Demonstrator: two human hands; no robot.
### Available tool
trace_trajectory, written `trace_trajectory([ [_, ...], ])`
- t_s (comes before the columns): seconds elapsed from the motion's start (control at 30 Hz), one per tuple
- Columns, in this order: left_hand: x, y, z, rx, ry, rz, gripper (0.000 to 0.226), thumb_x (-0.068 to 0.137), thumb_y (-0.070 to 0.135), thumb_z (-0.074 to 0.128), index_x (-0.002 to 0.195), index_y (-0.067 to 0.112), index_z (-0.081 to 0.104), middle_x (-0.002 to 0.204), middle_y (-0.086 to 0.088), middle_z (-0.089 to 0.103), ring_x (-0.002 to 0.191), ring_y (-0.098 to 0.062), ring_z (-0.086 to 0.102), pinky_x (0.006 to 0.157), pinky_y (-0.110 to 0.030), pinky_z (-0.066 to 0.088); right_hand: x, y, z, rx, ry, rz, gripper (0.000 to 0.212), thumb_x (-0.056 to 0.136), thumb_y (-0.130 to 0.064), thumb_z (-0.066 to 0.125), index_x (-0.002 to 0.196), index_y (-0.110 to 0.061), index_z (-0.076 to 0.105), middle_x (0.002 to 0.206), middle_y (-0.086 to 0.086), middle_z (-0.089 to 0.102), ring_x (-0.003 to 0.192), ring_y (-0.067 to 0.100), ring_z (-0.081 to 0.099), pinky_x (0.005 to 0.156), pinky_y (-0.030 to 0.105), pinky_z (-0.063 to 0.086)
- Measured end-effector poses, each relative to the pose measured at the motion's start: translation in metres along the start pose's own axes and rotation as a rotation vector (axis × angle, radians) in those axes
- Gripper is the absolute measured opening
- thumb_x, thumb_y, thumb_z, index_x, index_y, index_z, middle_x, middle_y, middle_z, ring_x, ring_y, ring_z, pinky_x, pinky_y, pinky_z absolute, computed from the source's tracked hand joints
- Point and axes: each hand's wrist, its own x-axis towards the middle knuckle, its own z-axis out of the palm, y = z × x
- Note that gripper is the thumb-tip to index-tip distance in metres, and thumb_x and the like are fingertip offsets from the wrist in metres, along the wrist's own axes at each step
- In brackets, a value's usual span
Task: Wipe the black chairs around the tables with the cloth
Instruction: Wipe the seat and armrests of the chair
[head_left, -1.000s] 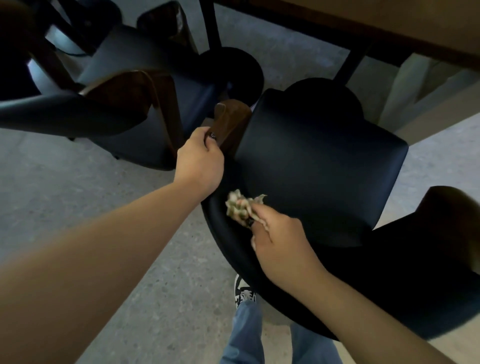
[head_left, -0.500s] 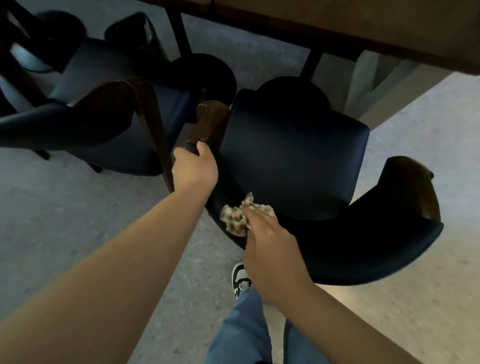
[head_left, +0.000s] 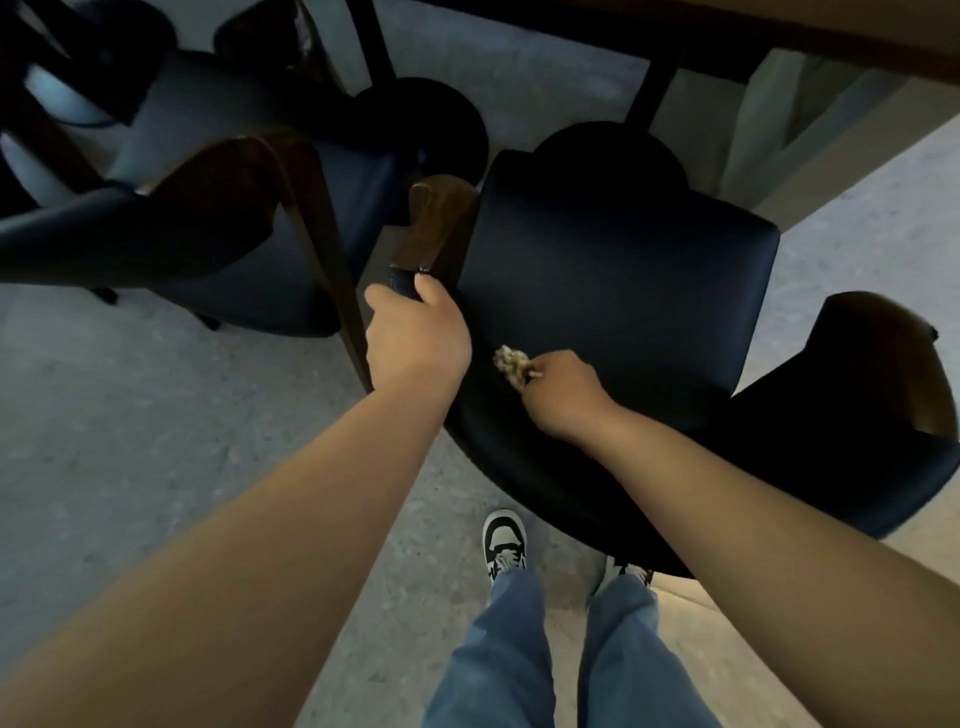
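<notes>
Cloth on the chair's inner back

Left hand (head_left: 415, 338) grips the chair (head_left: 613, 270) arm at 10 o'clock of the right hand (head_left: 563, 392), which pinches the cloth (head_left: 510, 362).

The near chair (head_left: 613, 270) stands right of a second chair (head_left: 218, 208), both tucked toward the table (head_left: 779, 31) at the far edge. The left hand (head_left: 415, 338) grips its left arm end, with the cloth (head_left: 511, 364) just right, held in the right hand (head_left: 563, 392) against the inner backrest. Two shoes (head_left: 503, 540) stand on the floor (head_left: 130, 441) near the chair's back.
</notes>
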Motion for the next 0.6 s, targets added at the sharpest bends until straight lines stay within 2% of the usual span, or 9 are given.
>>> trace_trajectory([
  [0.1, -0.001, 0.000, 0.000, 0.012, 0.004, 0.007, 0.028, 0.100, 0.046, 0.036, 0.111, 0.020, 0.037, 0.075, 0.009, 0.035, 0.062, -0.007, 0.039, 0.047, -0.025, 0.026, 0.030, 0.004, 0.008, 0.001, -0.007, 0.048, 0.024, 0.090, -0.018, 0.052, 0.105, -0.005, 0.066, 0.104, 0.016, 0.065, 0.090, 0.029, 0.061, 0.069, 0.027, 0.041],
  [0.2, -0.003, 0.001, 0.000, 0.008, 0.001, 0.024, 0.031, 0.101, 0.045, 0.036, 0.115, 0.017, 0.040, 0.076, 0.009, 0.037, 0.062, -0.007, 0.041, 0.047, -0.024, 0.027, 0.055, 0.006, 0.013, -0.034, -0.018, 0.085, 0.031, 0.094, -0.022, 0.049, 0.112, 0.000, 0.062, 0.111, 0.018, 0.063, 0.101, 0.033, 0.061, 0.072, 0.028, 0.041],
  [0.23, -0.003, 0.001, 0.000, 0.004, 0.001, 0.029, 0.034, 0.101, 0.045, 0.036, 0.118, 0.016, 0.042, 0.076, 0.009, 0.037, 0.063, -0.007, 0.041, 0.047, -0.024, 0.027, 0.062, 0.006, 0.014, -0.029, -0.042, 0.102, 0.031, 0.095, -0.021, 0.047, 0.112, 0.001, 0.061, 0.107, 0.017, 0.063, 0.099, 0.033, 0.062, 0.072, 0.029, 0.042],
  [0.33, -0.004, 0.001, -0.001, -0.006, 0.003, 0.039, 0.039, 0.101, 0.044, 0.036, 0.125, 0.015, 0.043, 0.076, 0.009, 0.038, 0.062, -0.007, 0.041, 0.047, -0.024, 0.027, 0.072, 0.008, 0.016, 0.046, -0.109, 0.157, 0.032, 0.097, -0.022, 0.039, 0.105, 0.000, 0.061, 0.081, 0.011, 0.060, 0.071, 0.024, 0.059, 0.064, 0.029, 0.045],
  [0.37, -0.004, 0.001, -0.001, -0.009, 0.002, 0.041, 0.039, 0.101, 0.044, 0.036, 0.125, 0.015, 0.043, 0.076, 0.010, 0.038, 0.062, -0.006, 0.041, 0.047, -0.023, 0.027, 0.072, 0.009, 0.015, 0.078, -0.119, 0.174, 0.032, 0.097, -0.025, 0.039, 0.101, -0.002, 0.061, 0.078, 0.011, 0.060, 0.066, 0.022, 0.058, 0.060, 0.028, 0.045],
  [0.47, -0.004, 0.002, -0.001, -0.014, 0.003, 0.039, 0.038, 0.101, 0.044, 0.036, 0.125, 0.015, 0.042, 0.075, 0.010, 0.036, 0.062, -0.006, 0.040, 0.047, -0.023, 0.027, 0.068, 0.015, 0.010, 0.097, -0.134, 0.179, 0.032, 0.097, -0.031, 0.042, 0.098, -0.006, 0.063, 0.079, 0.009, 0.061, 0.066, 0.021, 0.057, 0.054, 0.025, 0.040],
  [0.6, -0.003, 0.003, -0.003, -0.024, -0.011, 0.033, 0.042, 0.100, 0.045, 0.035, 0.127, 0.014, 0.040, 0.074, 0.009, 0.032, 0.062, -0.008, 0.038, 0.053, -0.028, 0.032, 0.054, 0.017, -0.001, 0.076, -0.132, 0.126, 0.024, 0.095, -0.021, 0.045, 0.091, -0.008, 0.064, 0.071, 0.008, 0.057, 0.059, 0.018, 0.052, 0.051, 0.023, 0.039],
])
